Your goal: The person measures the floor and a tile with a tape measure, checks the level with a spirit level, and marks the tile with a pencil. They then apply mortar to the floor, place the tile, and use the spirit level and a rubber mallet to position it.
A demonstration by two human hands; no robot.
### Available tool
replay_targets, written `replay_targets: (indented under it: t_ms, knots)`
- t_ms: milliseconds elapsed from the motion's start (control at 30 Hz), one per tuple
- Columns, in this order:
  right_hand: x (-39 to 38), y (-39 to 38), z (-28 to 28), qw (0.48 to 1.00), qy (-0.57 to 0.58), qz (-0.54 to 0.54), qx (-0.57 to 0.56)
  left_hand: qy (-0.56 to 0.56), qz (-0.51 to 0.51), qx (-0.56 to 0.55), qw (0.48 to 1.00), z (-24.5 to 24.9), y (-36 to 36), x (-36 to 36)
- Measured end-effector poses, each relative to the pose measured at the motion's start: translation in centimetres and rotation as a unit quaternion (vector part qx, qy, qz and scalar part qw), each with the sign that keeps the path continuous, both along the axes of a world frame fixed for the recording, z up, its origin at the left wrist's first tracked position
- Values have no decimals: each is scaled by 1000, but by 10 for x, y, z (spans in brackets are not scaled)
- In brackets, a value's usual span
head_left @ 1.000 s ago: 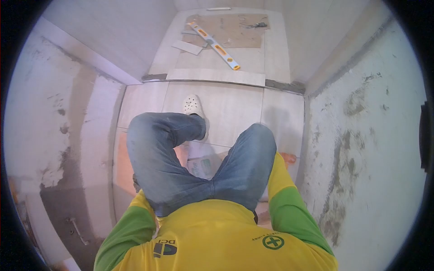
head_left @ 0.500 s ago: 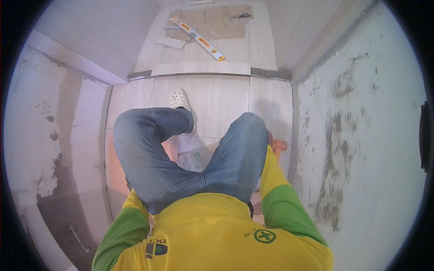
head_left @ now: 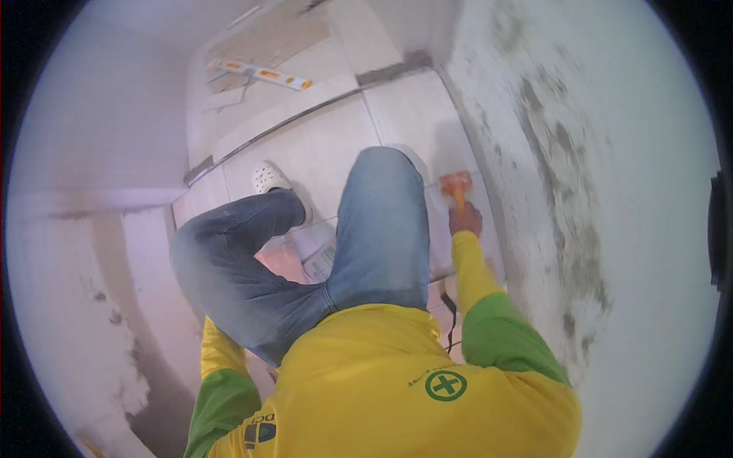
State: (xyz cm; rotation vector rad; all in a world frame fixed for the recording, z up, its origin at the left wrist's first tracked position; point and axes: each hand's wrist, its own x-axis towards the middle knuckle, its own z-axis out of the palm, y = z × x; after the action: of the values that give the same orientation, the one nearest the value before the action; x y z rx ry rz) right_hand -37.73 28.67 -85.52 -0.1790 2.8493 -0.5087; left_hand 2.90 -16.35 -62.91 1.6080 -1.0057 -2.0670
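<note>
In my right hand (head_left: pixel 466 220) is an orange mallet (head_left: pixel 456 183), my fingers wrapped round its handle. Its head points forward, over the pale floor tiles (head_left: pixel 439 141) beside my right knee and close to the right wall. My left hand is hidden behind my left thigh; only the yellow and green sleeve (head_left: pixel 225 355) shows there. Between my legs lie a printed packet (head_left: pixel 319 263) and a pinkish-orange surface (head_left: pixel 282 261).
A spirit level (head_left: pixel 263 75) lies beyond a dark gap across the floor, near brown cardboard (head_left: pixel 282 34) and a white offcut (head_left: pixel 225 99). My left foot wears a white clog (head_left: pixel 269 177). A stained wall (head_left: pixel 561 175) rises on my right. A black strap (head_left: pixel 449 309) lies by my right hip.
My right hand and the mallet have come out from behind my right leg and moved forward. The view has turned toward the right wall, and my right knee has shifted left in it.
</note>
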Motion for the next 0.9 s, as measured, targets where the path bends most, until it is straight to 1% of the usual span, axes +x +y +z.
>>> replay_targets:
  t_ms: [67, 133, 233, 300, 333, 367, 467, 500, 567, 600, 667, 700, 767, 800, 833, 900]
  knots:
    - [-11, 11, -6, 994, -102, 14, -31, -20, -57, -18, 998, 22, -26, -16]
    - [-5, 19, -37, 999, 14, 22, -43, -44, -125, -38, 990, 42, -49, -41]
    - [-2, 19, -18, 996, -41, -54, -65, -83, -232, -64, 967, 75, -93, -81]
    - [4, 19, -22, 996, 28, -62, -64, -99, -275, -72, 954, 87, -143, -97]
    - [6, 19, -24, 995, 24, -73, -68, -217, -466, -326, 793, 86, -193, -98]
    - [6, 19, -26, 993, 39, -75, -82, -303, -590, -535, 524, 87, -220, -105]
    - [8, 20, -30, 989, 57, -81, -111, -333, -550, -424, 638, 137, -91, -203]
    - [9, 21, -28, 987, 61, -82, -123, -335, -550, -427, 634, 140, -69, -218]
    - [7, 23, -23, 988, 41, -82, -128, -369, -599, -305, 641, 142, -45, -238]
    - [5, 24, -19, 989, 19, -77, -129, -370, -598, -308, 641, 141, -44, -243]
    - [5, 26, -1, 988, 6, -76, -132, -384, -600, -339, 614, 140, -46, -248]
    - [5, 25, 6, 988, -7, -75, -133, -386, -593, -342, 618, 144, -37, -252]
    - [5, 22, 6, 988, -4, -72, -134, -396, -640, -401, 522, 154, -13, -262]
    - [4, 22, 6, 989, -3, -78, -129, -369, -674, -409, 492, 149, -29, -258]
    - [5, 21, -2, 988, 15, -82, -127, -373, -664, -412, 501, 152, -27, -258]
    - [5, 19, -11, 988, 41, -79, -126, -393, -632, -363, 561, 157, -9, -259]
